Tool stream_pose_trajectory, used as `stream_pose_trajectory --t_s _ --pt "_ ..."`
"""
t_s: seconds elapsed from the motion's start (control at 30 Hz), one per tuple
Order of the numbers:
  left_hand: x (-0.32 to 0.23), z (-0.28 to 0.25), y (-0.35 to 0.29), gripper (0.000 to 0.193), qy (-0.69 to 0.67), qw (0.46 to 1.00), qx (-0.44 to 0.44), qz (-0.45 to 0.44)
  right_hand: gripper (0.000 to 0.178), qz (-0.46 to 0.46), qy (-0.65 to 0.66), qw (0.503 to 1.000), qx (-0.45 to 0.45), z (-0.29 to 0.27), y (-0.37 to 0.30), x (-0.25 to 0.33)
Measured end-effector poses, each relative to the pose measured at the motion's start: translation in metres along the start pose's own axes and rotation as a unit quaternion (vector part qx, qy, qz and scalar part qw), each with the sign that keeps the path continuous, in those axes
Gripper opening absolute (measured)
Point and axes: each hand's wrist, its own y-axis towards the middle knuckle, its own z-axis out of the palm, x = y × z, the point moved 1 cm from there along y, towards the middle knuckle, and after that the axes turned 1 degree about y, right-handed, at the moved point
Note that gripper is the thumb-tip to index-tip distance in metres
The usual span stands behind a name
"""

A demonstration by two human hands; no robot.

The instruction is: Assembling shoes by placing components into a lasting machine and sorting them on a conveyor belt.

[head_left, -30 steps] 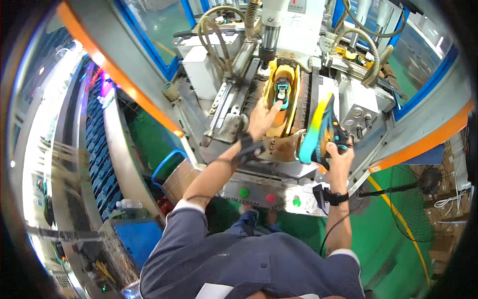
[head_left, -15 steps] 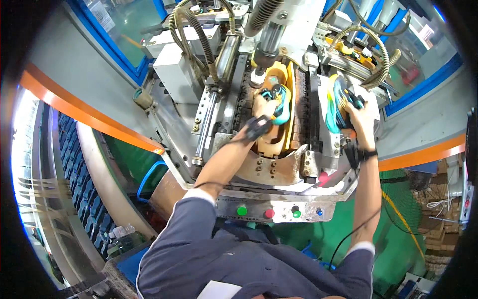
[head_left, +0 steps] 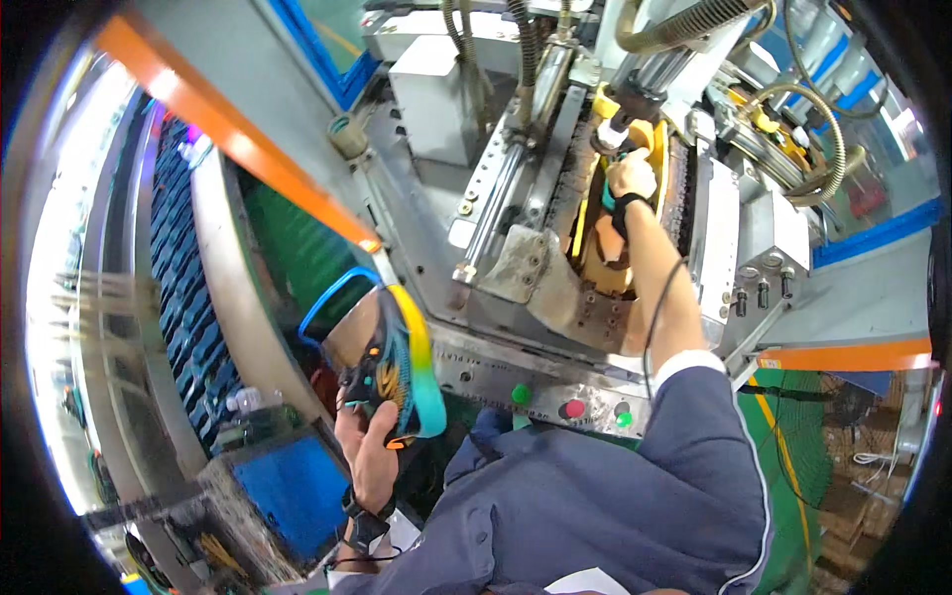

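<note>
My left hand grips a sneaker by its dark upper, off to the left in front of the machine. Its thick sole runs from yellow to teal and faces right. Reaching into the machine, my right hand is closed round a second shoe; only a bit of teal shows beneath the fingers, and most of it is hidden. That shoe sits in the yellow-tan cradle, under the press head. Black straps circle both wrists.
A control panel with green and red buttons runs along the machine's front. An orange bar crosses at the left, beside a conveyor with a blue ridged belt. A blue-topped stand is at lower left. Metal cylinders flank the cradle.
My left hand has left the cradle and now holds a shoe far to the left. My right hand has moved from the machine's right side into the cradle. The view has turned left.
</note>
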Motion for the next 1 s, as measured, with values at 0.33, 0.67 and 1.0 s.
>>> stream_pose_trajectory --t_s 0.33,0.67,1.0 --pt "0.070 -0.047 -0.107 0.036 -0.106 0.967 -0.233 -0.019 0.015 -0.472 0.290 0.803 0.220 -0.111 -0.327 0.001" --pt "0.133 -0.071 -0.217 0.041 -0.131 0.910 -0.392 -0.020 0.017 -0.607 0.131 0.731 0.281 0.073 -0.385 -0.078" --pt "0.177 -0.167 -0.346 0.038 -0.215 0.761 -0.609 0.054 0.017 -0.590 0.251 0.730 0.236 0.024 -0.424 0.039"
